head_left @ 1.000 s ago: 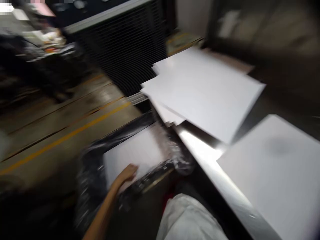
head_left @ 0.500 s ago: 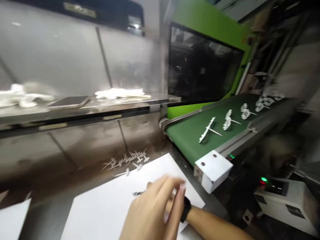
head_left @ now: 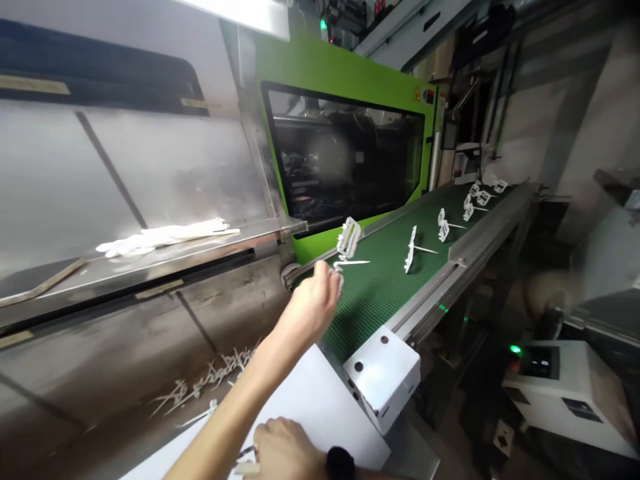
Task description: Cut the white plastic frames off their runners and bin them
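Note:
My left hand [head_left: 317, 297] reaches over the near end of the green conveyor belt, fingers closed on a white plastic moulded part [head_left: 349, 239]. A slotted frame and a thin pointed sprue stick out of the grip. Low in the picture, my right hand [head_left: 285, 443], with a black watch on its wrist, is curled over the white sheet [head_left: 320, 393]. From its fingers pokes a small tool with a dark metal tip [head_left: 245, 453]; its kind is hard to make out. Several similar white moulded parts [head_left: 411, 250] stand along the belt [head_left: 373, 300].
A pile of thin white sprues [head_left: 215, 373] lies behind the sheet. White pieces [head_left: 165, 237] rest on a metal shelf [head_left: 265, 230] to the left. A white box [head_left: 385, 373] is fixed at the belt's near corner. Behind stands a green machine [head_left: 320, 67] with a dark window.
My left hand has moved from above the sheet out to the belt and taken hold of a moulded part. The view has swung right; my right hand stays low over the sheet.

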`<state>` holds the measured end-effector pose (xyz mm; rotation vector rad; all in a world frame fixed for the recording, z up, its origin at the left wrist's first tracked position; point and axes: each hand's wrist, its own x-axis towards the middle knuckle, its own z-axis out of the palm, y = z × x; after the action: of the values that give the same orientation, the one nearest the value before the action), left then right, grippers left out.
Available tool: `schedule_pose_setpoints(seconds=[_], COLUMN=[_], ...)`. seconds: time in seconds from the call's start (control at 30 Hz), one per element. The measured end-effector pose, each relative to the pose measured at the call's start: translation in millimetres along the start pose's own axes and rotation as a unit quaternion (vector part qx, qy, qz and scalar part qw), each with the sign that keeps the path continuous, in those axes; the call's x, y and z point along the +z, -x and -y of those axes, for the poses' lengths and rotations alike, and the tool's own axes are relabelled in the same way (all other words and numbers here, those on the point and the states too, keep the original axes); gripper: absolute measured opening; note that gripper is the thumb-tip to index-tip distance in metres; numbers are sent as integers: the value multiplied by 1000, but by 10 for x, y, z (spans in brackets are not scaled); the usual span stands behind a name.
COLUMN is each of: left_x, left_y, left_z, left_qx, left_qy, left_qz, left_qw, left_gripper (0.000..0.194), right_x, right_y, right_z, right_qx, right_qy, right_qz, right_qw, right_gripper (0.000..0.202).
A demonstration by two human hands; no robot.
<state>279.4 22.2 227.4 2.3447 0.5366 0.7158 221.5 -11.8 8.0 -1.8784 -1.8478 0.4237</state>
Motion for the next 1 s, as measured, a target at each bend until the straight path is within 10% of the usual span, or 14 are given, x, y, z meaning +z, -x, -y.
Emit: schedule_pose_setpoints(seconds=[0.13,0.33,0.53,1.0], left_x=[-395,-377,-522,-478], left_y=[1306,2756,2974,3096], left_z=[360,1044,1712,1930], left_qx=[-106,-359,-424,-333], left_qy=[163,469,629,766], left_qz=[-10,-129,-97,-137], left_qw=[981,797,644,532], left_gripper=[35,42,46,73], right_x=[-35,32,-31,-134], right_y=[136,195,205,363], right_z=[-23,-224,-245,-369], right_qx=[10,81,103,123], right_qy=[-26,-130,-263,-362], right_qz=[35,29,43,85], right_qw=[999,988,958,920], right_gripper=[26,23,37,42])
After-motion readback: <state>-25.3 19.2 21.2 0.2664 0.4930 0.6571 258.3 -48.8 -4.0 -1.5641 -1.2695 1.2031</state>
